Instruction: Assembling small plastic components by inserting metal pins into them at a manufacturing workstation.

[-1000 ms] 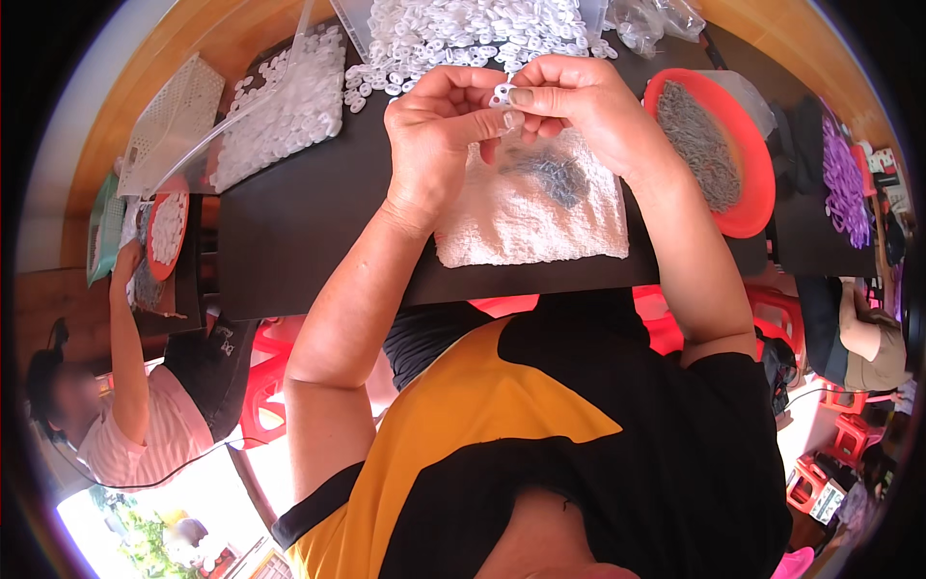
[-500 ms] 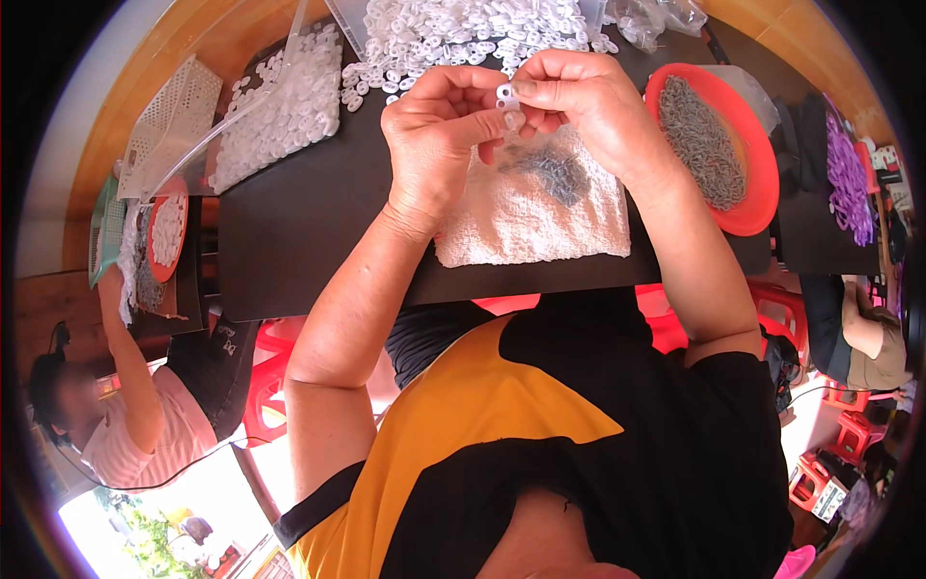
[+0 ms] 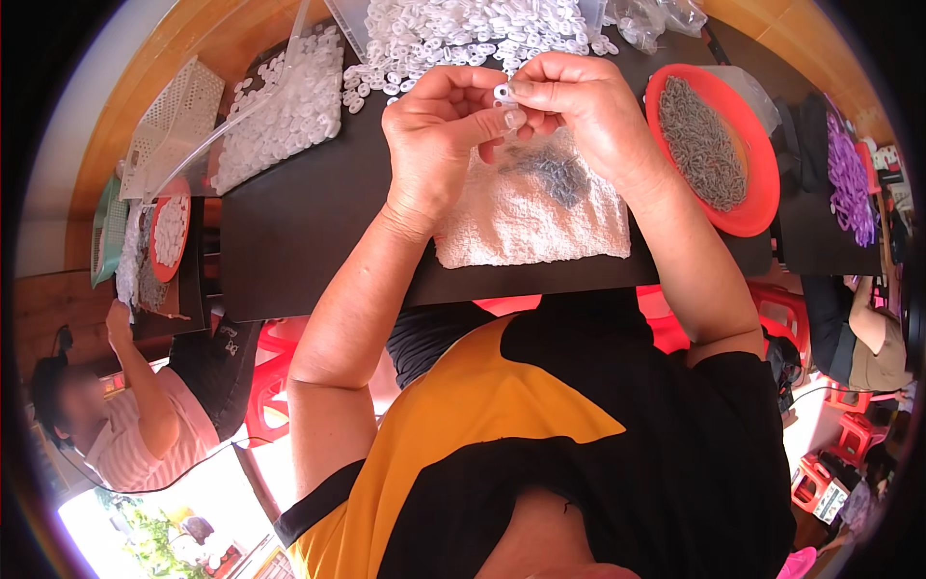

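My left hand [image 3: 436, 130] and my right hand [image 3: 593, 106] meet above the far part of a pale towel [image 3: 482, 227]. Between their fingertips sits a small white plastic piece with round holes [image 3: 502, 94]. The left thumb and fingers pinch it from one side, and the right thumb and forefinger press at its other edge. Part of the piece is hidden by the fingers. Beneath the hands, a loose heap of small grey metal pieces, perhaps screws [image 3: 561, 179], lies on the towel.
White oval pieces [image 3: 473, 24] are heaped at the back, with more in a clear bag [image 3: 275, 121] to the left. A red plate [image 3: 762, 193] of grey metal pieces stands right, near purple strips [image 3: 849, 183]. Another person [image 3: 159, 415] sits at left beside a green basket [image 3: 106, 232].
The white piece has shifted slightly between my fingertips; both hands stay nearly in place. At left, the other person's hand has come down from the green basket.
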Action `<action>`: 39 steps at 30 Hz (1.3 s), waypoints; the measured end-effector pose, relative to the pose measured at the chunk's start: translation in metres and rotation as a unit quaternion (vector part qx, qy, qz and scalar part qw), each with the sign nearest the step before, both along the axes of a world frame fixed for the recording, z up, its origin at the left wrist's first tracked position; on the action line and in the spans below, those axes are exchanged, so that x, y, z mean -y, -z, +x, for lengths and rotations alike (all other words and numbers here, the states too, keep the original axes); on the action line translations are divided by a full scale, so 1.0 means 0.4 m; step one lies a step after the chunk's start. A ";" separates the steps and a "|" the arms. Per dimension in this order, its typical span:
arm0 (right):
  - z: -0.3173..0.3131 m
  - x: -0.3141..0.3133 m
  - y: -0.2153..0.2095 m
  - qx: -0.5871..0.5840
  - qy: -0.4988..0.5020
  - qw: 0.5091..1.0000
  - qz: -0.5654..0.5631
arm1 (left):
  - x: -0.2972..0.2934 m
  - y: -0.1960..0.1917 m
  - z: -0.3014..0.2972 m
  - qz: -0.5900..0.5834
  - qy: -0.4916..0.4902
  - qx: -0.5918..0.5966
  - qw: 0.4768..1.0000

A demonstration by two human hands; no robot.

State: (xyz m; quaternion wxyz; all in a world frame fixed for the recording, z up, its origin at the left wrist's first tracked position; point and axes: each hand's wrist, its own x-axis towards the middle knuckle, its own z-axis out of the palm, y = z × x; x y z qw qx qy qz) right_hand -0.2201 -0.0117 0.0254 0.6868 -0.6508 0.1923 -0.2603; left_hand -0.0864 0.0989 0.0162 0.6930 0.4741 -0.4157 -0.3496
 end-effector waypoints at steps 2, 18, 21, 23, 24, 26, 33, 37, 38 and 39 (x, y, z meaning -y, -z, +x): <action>0.000 -0.003 0.001 0.001 -0.007 1.000 -0.001 | 0.001 0.008 0.015 0.009 0.002 -0.016 1.000; -0.009 0.005 -0.001 -0.010 -0.034 0.999 0.008 | -0.002 -0.011 -0.004 0.009 0.011 0.052 0.999; -0.007 0.009 -0.012 -0.021 -0.027 0.999 0.005 | -0.007 -0.008 -0.004 -0.029 0.015 0.067 0.997; -0.014 0.021 -0.014 -0.022 -0.045 0.999 0.011 | -0.008 -0.011 0.000 -0.006 0.009 0.100 0.995; -0.017 0.024 -0.016 -0.022 -0.064 0.998 0.018 | -0.008 -0.011 -0.001 -0.007 0.009 0.100 0.995; -0.017 0.023 -0.018 -0.027 -0.068 0.997 0.027 | -0.010 -0.007 -0.001 -0.004 0.000 0.102 0.995; -0.014 -0.005 -0.018 -0.018 -0.046 0.997 0.055 | -0.009 0.016 0.003 -0.037 -0.026 0.128 0.991; -0.019 0.000 -0.024 -0.014 -0.056 0.998 0.036 | -0.011 0.008 -0.003 -0.062 0.002 0.115 0.991; -0.019 0.005 -0.023 -0.012 -0.068 0.997 0.029 | -0.012 0.005 -0.004 -0.072 0.018 0.098 0.992; -0.020 0.008 -0.022 -0.010 -0.080 0.996 0.022 | -0.013 0.005 -0.004 -0.072 0.019 0.097 0.993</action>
